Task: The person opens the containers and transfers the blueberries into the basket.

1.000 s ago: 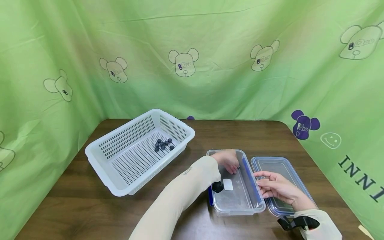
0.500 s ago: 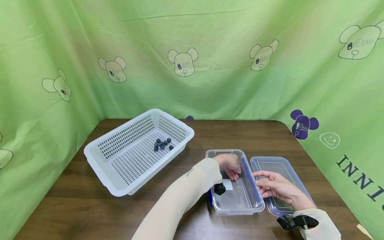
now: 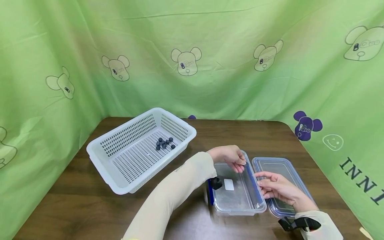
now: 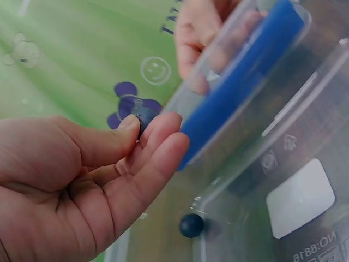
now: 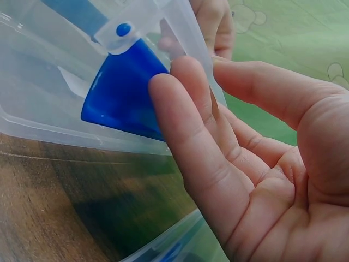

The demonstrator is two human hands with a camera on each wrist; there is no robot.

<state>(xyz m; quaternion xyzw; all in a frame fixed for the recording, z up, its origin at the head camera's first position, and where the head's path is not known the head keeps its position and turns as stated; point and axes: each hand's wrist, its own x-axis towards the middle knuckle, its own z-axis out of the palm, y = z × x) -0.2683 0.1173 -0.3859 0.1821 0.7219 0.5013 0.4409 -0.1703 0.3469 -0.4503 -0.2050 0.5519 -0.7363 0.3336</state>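
Note:
In the left wrist view, my left hand (image 4: pixel 98 174) pinches a blueberry (image 4: pixel 145 118) between thumb and fingers. The head view puts this left hand (image 3: pixel 228 157) above the far end of a clear plastic box (image 3: pixel 237 203) with blue side latches. A second blueberry (image 4: pixel 191 225) lies inside the box, near a corner. My right hand (image 3: pixel 277 188) stays beside the box's right wall, fingers relaxed and loosely spread by the blue latch (image 5: pixel 122 98). No berry shows in it; whether its fingertips touch the wall, I cannot tell.
A white perforated basket (image 3: pixel 159 169) stands at the left with several blueberries (image 3: pixel 163 145) at its far right end. The clear, blue-edged lid (image 3: pixel 274 163) lies right of the box, partly under my right hand. A green printed cloth (image 3: pixel 210 96) hangs behind the brown table (image 3: pixel 75 206).
My left hand has risen from inside the box to rim height near the right wall, pinching a blueberry. The right hand has stayed in place.

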